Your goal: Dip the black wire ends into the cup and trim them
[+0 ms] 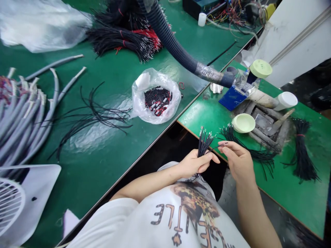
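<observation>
One wire tip, perhaps sleeved, looks indistinct in the right hand.

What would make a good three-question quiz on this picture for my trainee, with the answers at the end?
1. Which hand grips the bundle of black wires?
2. True or false: the plastic bag of small parts lies open on the table.
3. The right hand holds: A) a cup; B) a thin black wire; C) a screwdriver.

Key: 1. The left hand. 2. True. 3. B.
</observation>
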{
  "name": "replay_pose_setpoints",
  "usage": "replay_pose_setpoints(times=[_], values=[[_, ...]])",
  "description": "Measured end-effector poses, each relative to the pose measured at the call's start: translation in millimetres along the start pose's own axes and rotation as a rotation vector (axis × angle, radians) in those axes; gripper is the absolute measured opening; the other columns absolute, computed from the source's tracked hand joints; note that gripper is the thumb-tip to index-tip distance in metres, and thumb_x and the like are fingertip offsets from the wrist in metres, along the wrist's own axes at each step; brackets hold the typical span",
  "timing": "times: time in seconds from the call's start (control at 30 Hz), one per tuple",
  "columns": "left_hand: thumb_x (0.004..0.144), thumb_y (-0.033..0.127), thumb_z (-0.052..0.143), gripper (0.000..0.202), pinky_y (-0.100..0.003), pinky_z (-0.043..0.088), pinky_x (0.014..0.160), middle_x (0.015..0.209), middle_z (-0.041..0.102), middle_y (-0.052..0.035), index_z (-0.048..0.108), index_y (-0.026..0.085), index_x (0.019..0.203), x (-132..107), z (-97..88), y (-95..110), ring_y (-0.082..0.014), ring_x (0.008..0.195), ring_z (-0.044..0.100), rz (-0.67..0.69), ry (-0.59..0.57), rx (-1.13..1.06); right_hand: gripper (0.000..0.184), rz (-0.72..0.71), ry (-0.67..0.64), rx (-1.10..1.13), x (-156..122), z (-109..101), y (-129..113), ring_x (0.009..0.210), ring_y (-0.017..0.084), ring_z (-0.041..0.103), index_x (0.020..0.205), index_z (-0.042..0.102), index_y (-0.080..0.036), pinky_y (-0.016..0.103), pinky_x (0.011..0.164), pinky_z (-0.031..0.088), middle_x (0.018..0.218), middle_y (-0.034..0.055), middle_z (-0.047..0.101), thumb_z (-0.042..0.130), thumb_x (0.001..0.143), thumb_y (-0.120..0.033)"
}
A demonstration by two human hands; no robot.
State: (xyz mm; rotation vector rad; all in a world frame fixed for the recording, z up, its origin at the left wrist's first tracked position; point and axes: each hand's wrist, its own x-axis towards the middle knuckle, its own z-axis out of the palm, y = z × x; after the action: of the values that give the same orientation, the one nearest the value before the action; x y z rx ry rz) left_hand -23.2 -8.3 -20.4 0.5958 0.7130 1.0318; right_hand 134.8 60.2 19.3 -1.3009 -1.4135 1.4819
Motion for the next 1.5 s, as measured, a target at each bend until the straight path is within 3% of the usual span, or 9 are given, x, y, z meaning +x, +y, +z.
replay_pose_setpoints(times=[0.27,0.43,0.5,0.67,0.83,0.93,1.1,1.23,1.5], values=[[0.084,0.063,0.058,0.053,-0.024,0.015,0.041,0.035,0.030,0.0094,0.066,0.011,0.080,2.1,3.0,-3.4,-0.0047,0.033,0.021,0.024,0.068,-0.134,0.008,-0.175,0.179,-0.024,9.6,8.5,-3.3,0.067,0.016,0.062,0.067,0.073,-0.019,0.030,0.064,0.051,0.068,0.0021,0.068,0.071,0.073,-0.024],[0.082,0.062,0.061,0.051,-0.024,0.013,0.039,0.035,0.030,0.0100,0.063,0.011,0.077,-0.5,-3.2,-4.8,-0.0045,0.032,0.020,0.070,0.165,-0.201,0.007,-0.495,0.476,-0.031,26.3,27.2,-48.6,0.062,0.014,0.062,0.074,0.075,-0.021,0.030,0.064,0.051,0.068,-0.0007,0.068,0.069,0.075,-0.017],[0.082,0.061,0.060,0.051,-0.024,0.013,0.038,0.035,0.031,0.0100,0.064,0.011,0.079,-1.0,-7.7,-6.5,-0.0048,0.032,0.020,0.072,0.181,-0.211,0.010,-0.645,0.367,-0.152,44.1,51.8,-72.0,0.066,0.014,0.064,0.079,0.076,-0.022,0.031,0.066,0.052,0.074,-0.0005,0.070,0.066,0.080,-0.019],[0.084,0.060,0.060,0.051,-0.024,0.012,0.038,0.037,0.033,0.0090,0.065,0.010,0.084,-0.8,-15.8,-9.6,-0.0052,0.032,0.022,0.085,0.160,-0.223,0.024,-0.900,-0.334,-0.556,105.8,134.8,-111.1,0.084,0.016,0.068,0.099,0.076,-0.022,0.036,0.083,0.053,0.089,-0.0013,0.073,0.058,0.085,-0.015],[0.084,0.061,0.058,0.052,-0.024,0.013,0.038,0.037,0.034,0.0087,0.065,0.009,0.085,-2.0,-23.3,-5.5,-0.0053,0.032,0.023,0.129,0.164,-0.229,0.028,-1.063,-0.229,-0.604,92.9,126.5,-133.8,0.099,0.018,0.066,0.112,0.072,-0.022,0.036,0.091,0.049,0.105,0.0002,0.072,0.058,0.088,-0.015],[0.086,0.061,0.055,0.052,-0.024,0.016,0.039,0.037,0.034,0.0086,0.065,0.009,0.084,-0.9,-26.4,-1.8,-0.0054,0.033,0.025,0.162,0.156,-0.207,0.018,-0.900,0.101,-0.454,49.2,79.1,-122.3,0.075,0.014,0.063,0.097,0.076,-0.025,0.030,0.072,0.048,0.087,0.0003,0.072,0.066,0.084,-0.015],[0.087,0.064,0.051,0.057,-0.024,0.022,0.044,0.038,0.037,0.0077,0.066,0.009,0.085,4.8,-22.1,-2.8,-0.0055,0.037,0.028,0.149,0.139,-0.093,0.009,-0.512,-0.069,-0.490,6.5,19.3,-46.5,0.076,0.014,0.063,0.087,0.075,-0.024,0.027,0.071,0.048,0.085,0.0008,0.070,0.068,0.084,-0.019],[0.087,0.067,0.048,0.059,-0.023,0.024,0.046,0.040,0.039,0.0072,0.066,0.011,0.081,8.3,-14.5,-11.4,-0.0054,0.038,0.029,0.131,0.086,0.045,0.018,-0.258,-0.237,-0.366,-2.8,11.2,-1.2,0.083,0.015,0.064,0.080,0.072,-0.020,0.026,0.073,0.050,0.087,0.0038,0.069,0.059,0.091,-0.025],[0.084,0.072,0.045,0.067,-0.022,0.027,0.046,0.041,0.039,0.0053,0.065,0.011,0.069,5.4,-1.3,-14.9,-0.0054,0.039,0.033,0.019,-0.057,0.239,0.048,-0.003,-0.273,-0.114,-6.1,15.9,4.1,0.052,0.007,0.043,0.049,0.046,-0.016,0.022,0.055,0.037,0.052,-0.0038,0.040,0.060,0.091,-0.035]])
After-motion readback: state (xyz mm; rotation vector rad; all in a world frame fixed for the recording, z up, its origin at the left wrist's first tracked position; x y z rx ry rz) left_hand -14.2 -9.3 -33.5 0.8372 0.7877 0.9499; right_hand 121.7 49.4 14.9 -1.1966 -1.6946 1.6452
